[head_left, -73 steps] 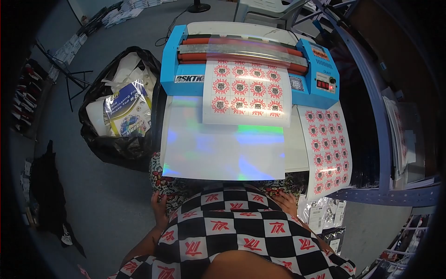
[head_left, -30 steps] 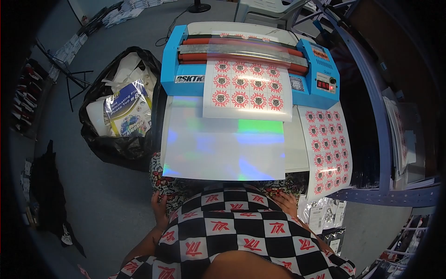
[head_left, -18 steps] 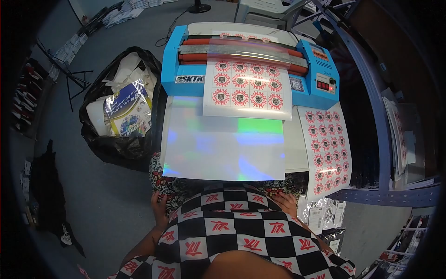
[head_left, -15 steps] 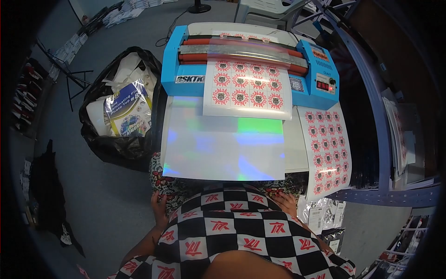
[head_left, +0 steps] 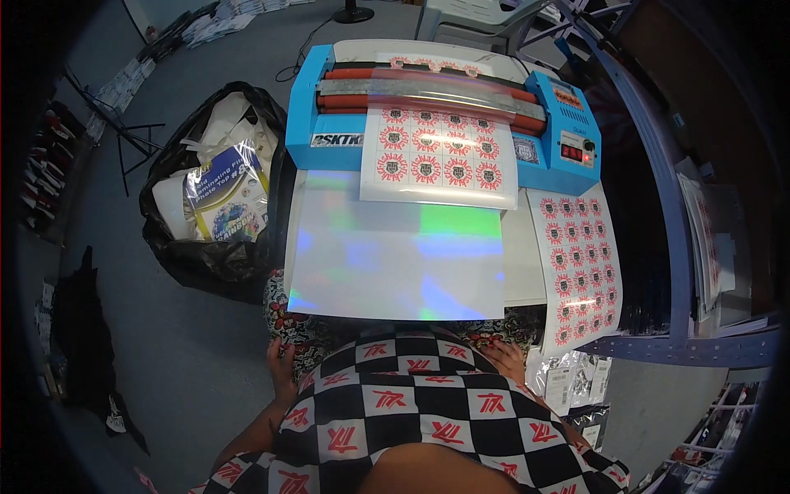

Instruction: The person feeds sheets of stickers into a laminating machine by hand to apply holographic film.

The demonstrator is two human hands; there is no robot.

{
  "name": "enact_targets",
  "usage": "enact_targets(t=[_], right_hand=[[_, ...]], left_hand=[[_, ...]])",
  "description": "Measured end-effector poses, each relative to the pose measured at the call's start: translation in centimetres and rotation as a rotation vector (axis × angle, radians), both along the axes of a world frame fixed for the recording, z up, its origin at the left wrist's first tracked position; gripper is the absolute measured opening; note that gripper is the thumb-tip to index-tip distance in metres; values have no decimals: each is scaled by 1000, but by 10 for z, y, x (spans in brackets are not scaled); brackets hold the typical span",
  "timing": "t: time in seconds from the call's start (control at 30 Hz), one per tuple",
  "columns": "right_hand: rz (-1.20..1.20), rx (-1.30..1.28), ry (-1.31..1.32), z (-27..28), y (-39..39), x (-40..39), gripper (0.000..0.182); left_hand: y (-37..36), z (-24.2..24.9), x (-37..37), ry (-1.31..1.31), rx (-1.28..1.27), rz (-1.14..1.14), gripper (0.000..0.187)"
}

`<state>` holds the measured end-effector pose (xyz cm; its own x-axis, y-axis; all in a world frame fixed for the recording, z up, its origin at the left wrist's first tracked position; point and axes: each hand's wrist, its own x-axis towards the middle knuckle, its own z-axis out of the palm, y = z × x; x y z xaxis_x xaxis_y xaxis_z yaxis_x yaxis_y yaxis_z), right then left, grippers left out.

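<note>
My left hand (head_left: 281,362) rests on my patterned trouser leg with its fingers apart, holding nothing. On the other leg lies my right hand (head_left: 504,359), fingers stretched out and likewise holding nothing. Ahead of me stands a blue roll laminator (head_left: 543,169) with red rollers. A sticker sheet (head_left: 440,156) printed with red and black round designs runs through its rollers, clear film showing over it. Below that, a holographic film sheet (head_left: 387,263) with green and blue sheen lies at the table's near edge. Another sticker sheet (head_left: 580,263) hangs partly over the table's right side.
Left of the table, a black rubbish bag (head_left: 185,267) holds a laminating film packet (head_left: 230,193) and white scraps. A metal shelf frame (head_left: 675,346) stands close on the right. Behind the laminator is a grey plastic chair (head_left: 477,20). Wrapped parcels (head_left: 568,383) lie below at right.
The sticker sheet in the laminator has moved slightly away from me, deeper into the rollers. Both my hands stay where they were.
</note>
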<state>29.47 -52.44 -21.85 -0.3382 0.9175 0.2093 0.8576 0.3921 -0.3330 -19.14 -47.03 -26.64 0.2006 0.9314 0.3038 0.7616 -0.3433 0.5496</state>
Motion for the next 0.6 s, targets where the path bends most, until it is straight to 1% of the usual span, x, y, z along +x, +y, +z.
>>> enact_targets(t=[0.23,0.6], right_hand=[[14,25,-35,-3,1,1,29],[-11,5,-33,5,3,-3,30]], left_hand=[[0,1,0,8,-2,5,57],[0,6,2,-90,-110,23,58]])
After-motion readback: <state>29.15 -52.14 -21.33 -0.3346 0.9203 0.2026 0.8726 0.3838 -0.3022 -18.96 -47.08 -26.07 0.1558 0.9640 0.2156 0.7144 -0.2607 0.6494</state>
